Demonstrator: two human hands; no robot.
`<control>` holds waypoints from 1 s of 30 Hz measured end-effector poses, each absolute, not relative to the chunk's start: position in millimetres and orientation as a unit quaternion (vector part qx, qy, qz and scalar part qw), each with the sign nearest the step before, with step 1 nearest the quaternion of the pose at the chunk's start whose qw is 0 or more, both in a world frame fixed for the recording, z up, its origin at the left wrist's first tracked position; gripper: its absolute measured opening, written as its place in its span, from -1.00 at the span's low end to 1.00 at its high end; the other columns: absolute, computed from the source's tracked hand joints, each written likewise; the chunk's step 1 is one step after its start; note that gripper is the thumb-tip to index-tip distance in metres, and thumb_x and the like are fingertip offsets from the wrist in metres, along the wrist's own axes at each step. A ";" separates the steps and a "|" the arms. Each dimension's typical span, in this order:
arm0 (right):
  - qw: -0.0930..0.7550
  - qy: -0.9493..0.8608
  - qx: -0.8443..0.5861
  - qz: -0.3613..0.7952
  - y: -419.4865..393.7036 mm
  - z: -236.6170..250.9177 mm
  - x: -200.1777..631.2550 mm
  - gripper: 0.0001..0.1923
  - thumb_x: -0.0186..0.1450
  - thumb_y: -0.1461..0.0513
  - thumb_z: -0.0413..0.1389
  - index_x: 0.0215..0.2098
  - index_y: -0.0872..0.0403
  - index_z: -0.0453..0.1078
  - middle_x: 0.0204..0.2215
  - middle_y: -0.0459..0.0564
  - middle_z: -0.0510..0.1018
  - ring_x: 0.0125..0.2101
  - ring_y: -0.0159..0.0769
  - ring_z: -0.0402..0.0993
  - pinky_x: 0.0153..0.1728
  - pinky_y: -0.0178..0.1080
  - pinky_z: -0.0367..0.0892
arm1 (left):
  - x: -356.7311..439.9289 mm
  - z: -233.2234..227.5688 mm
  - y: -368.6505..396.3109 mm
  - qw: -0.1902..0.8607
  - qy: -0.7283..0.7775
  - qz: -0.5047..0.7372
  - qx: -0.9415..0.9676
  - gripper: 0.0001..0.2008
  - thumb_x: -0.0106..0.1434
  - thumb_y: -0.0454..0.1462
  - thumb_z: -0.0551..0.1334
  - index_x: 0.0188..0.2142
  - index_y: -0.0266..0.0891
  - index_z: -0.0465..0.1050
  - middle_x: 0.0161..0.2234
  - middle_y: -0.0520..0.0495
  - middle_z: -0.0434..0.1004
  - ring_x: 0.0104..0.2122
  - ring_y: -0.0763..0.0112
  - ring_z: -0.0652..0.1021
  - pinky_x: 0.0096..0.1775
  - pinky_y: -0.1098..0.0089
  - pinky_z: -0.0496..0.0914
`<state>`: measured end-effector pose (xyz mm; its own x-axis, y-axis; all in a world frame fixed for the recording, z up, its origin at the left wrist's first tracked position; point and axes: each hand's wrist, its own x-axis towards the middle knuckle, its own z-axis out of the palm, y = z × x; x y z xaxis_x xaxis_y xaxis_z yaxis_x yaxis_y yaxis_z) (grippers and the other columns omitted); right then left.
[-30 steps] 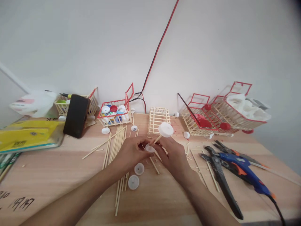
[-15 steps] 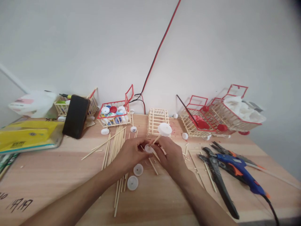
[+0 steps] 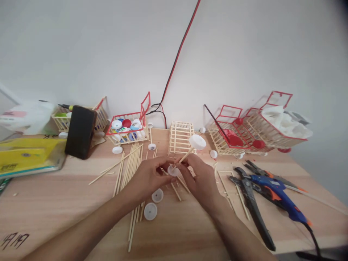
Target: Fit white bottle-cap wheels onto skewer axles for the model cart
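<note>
My left hand (image 3: 152,175) is closed on a white bottle cap (image 3: 173,170), pinched at its rim with the hollow side up. A thin wooden stick (image 3: 187,155) is gripped in my right hand (image 3: 197,177). Its lower end meets the middle of the held cap, and a second white cap (image 3: 197,142) sits on its upper end. The stick leans up to the right. Below my left hand lie two more white caps (image 3: 150,211) with a dark mark in their centres. Behind my hands stands a small basket frame (image 3: 181,136) of bare sticks.
Loose sticks (image 3: 133,163) lie on the left. Farther back stand a red-rimmed mini cart with caps (image 3: 127,130), a black phone (image 3: 81,132) and a yellow packet (image 3: 27,156). On the right are black-handled cutters (image 3: 252,203), a blue glue gun (image 3: 280,194) and more mini carts (image 3: 228,139).
The stick with its upper cap has tilted farther to the right, its lower end staying at the held cap. The whole view has shifted slightly.
</note>
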<state>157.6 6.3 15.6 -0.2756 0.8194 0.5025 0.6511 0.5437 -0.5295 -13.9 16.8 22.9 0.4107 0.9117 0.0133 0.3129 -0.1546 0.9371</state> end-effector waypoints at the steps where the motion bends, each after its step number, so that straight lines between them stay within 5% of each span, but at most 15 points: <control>1: 0.382 -0.792 -0.463 0.109 5.8 15.7 157.4 -0.90 0.32 0.26 0.01 -0.32 0.05 0.35 -0.42 -0.06 0.49 -0.37 -0.32 0.40 -0.36 -0.31 0.25 | -13.2 24.8 16.5 0.482 0.453 0.311 0.682 -0.67 0.04 -0.33 0.29 -0.15 -0.21 0.52 -0.33 0.00 0.58 -0.33 0.38 0.51 -0.30 0.45 0.35; 14: 0.376 -0.807 -0.448 0.081 2.9 21.2 154.7 -0.86 0.34 0.27 -0.04 -0.34 0.05 0.34 -0.41 -0.03 0.48 -0.35 -0.30 0.38 -0.33 -0.27 0.24 | -9.8 15.8 19.7 0.631 0.422 0.367 0.537 -0.69 -0.08 -0.39 0.34 -0.25 -0.29 0.55 -0.32 -0.03 0.61 -0.31 0.36 0.57 -0.22 0.38 0.42; 30: 0.390 -0.793 -0.455 0.107 3.9 21.9 156.6 -0.88 0.31 0.29 0.00 -0.37 0.06 0.34 -0.44 -0.06 0.47 -0.38 -0.33 0.36 -0.35 -0.30 0.21 | -11.3 7.7 20.6 0.645 0.398 0.346 0.553 -0.60 -0.04 -0.34 0.36 -0.14 -0.30 0.50 -0.33 -0.06 0.59 -0.32 0.36 0.56 -0.22 0.35 0.43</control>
